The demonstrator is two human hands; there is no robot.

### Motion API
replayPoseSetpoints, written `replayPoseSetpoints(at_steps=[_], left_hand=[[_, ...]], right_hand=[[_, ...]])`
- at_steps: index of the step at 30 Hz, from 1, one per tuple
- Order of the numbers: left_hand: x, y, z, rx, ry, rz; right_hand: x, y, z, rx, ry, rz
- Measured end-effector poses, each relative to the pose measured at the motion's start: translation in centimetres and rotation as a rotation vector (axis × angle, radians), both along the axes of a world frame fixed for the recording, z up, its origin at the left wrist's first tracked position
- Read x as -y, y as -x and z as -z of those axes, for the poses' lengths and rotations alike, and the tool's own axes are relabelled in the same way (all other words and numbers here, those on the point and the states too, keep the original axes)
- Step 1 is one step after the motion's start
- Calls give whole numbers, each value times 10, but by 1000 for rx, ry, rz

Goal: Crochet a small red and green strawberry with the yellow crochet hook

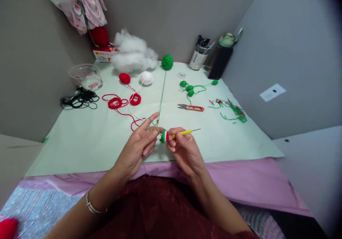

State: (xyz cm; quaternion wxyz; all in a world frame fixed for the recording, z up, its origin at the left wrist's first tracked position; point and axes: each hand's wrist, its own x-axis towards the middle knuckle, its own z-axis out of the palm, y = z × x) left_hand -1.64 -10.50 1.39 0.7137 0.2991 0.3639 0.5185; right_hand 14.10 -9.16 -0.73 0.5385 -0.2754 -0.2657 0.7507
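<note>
Just above the table's front edge, my left hand [141, 139] pinches a small crochet piece [165, 136] banded in green, white and red. Green yarn [162, 95] runs over its raised index finger and back to a green yarn ball [167, 62]. My right hand [184, 144] is closed round a crochet hook [184, 133] with a yellow handle, its metal tip at the crochet piece. Fingers partly hide where hook and stitches meet. A thin white strand loops below the piece.
Thread snips [191, 107] lie beyond my right hand, near small green crocheted pieces [189, 88] and yarn scraps [235, 110]. Red yarn coils [114, 102], a white ball [146, 78], black cord [80, 98], a plastic tub [86, 76], stuffing [133, 51] and a bottle [221, 57] stand around.
</note>
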Motion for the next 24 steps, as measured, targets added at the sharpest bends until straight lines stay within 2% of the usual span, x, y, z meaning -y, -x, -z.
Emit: replayPoseSetpoints(at_steps=[3, 6, 11, 17, 21, 24], left_hand=[[0, 2, 1, 20, 20, -25], [0, 6, 0, 68, 49, 8], [1, 6, 3, 96, -18, 54], [-1, -1, 11, -63, -138, 32], [0, -6, 5, -211, -146, -35], [3, -11, -1, -294, -130, -108]], right_hand=[[-1, -2, -1, 30, -3, 20], [-2, -4, 2, 44, -2, 9], [-1, -6, 10, 23, 0, -11], [1, -4, 16, -13, 38, 40], [6, 0, 15, -28, 73, 113], [12, 5, 14, 27, 34, 198]])
